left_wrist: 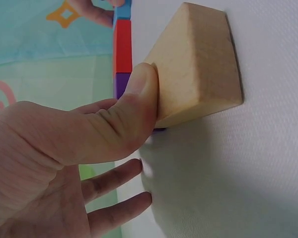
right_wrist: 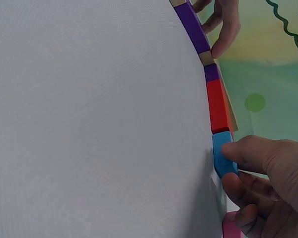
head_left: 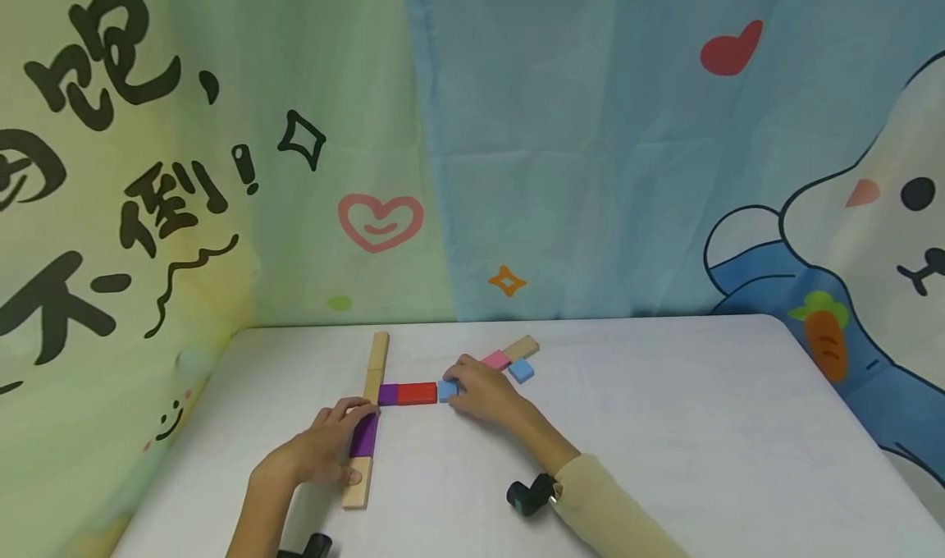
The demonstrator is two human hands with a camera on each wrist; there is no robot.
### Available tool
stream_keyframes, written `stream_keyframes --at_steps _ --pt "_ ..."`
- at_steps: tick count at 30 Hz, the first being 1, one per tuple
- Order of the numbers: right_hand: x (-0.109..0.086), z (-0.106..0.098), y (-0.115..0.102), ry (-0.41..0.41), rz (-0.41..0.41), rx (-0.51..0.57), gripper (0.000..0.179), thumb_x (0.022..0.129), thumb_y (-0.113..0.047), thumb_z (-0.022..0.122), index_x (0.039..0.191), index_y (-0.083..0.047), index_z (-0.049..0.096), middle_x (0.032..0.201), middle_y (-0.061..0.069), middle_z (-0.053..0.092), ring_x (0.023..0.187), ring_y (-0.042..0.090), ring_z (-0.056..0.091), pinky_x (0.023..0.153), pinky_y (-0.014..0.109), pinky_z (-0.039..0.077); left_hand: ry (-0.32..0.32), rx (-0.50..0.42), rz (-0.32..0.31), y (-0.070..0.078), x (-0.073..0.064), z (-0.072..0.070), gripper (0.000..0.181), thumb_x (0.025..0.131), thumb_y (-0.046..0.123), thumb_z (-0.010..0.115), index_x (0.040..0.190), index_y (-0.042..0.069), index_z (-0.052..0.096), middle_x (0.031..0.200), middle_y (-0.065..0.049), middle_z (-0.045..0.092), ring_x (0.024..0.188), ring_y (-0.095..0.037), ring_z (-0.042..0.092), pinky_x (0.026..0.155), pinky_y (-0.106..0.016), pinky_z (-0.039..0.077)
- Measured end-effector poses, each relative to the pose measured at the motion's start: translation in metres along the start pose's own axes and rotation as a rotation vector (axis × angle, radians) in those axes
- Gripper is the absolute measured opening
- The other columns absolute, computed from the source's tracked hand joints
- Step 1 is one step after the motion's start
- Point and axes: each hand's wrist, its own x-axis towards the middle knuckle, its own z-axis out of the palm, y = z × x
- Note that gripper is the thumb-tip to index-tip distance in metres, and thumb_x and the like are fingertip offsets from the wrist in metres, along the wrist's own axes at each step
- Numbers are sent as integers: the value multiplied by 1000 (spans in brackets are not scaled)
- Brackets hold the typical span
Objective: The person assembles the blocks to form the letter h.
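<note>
The right hand (head_left: 483, 390) was nearly closed, its thumb and curled fingers pinching a light-blue rectangular block (head_left: 446, 391) right of the lower centre of the head frame. In the right wrist view the thumb lay on that block's face, with a fingertip at its lower end.

The left hand (head_left: 325, 443) was spread wide, at the lower left of centre: its thumb pressed the side of a pale wooden rectangular block (head_left: 357, 496), while the other fingers reached, fairly straight, toward the upper end of a purple rectangular block (head_left: 365, 435). Two of them stood apart from each other in the left wrist view.

The pale block and the purple one lay end to end, with more pale wooden blocks (head_left: 380, 351) continuing the line upward. From this line a small purple block (head_left: 388, 395) and a red rectangular block (head_left: 417, 393) ran rightward, the pinched block just beside the red end. Beyond the right hand, toward the upper right, lay a pink block (head_left: 496, 359), a pale wooden one (head_left: 522, 347) and a second blue block (head_left: 521, 370), all on the white table (head_left: 664, 443).
</note>
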Motion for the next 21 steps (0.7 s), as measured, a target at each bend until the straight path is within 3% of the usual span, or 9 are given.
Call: stream_keyframes --at_steps 14,21 --pt "4 1 -4 -16 -9 13 34 87 -19 70 119 -8 67 108 4 61 87 11 54 83 25 54 -4 5 -25 3 -1 -3 92 66 20 86 146 15 39 151 -9 32 130 -38 40 94 -61 49" --pt "9 9 -3 -14 5 9 38 85 -27 74 118 -10 68 107 4 61 86 10 56 81 25 55 -3 -6 -17 3 -2 -3 92 67 20 86 146 14 39 151 -10 32 128 -38 41 95 -62 48"
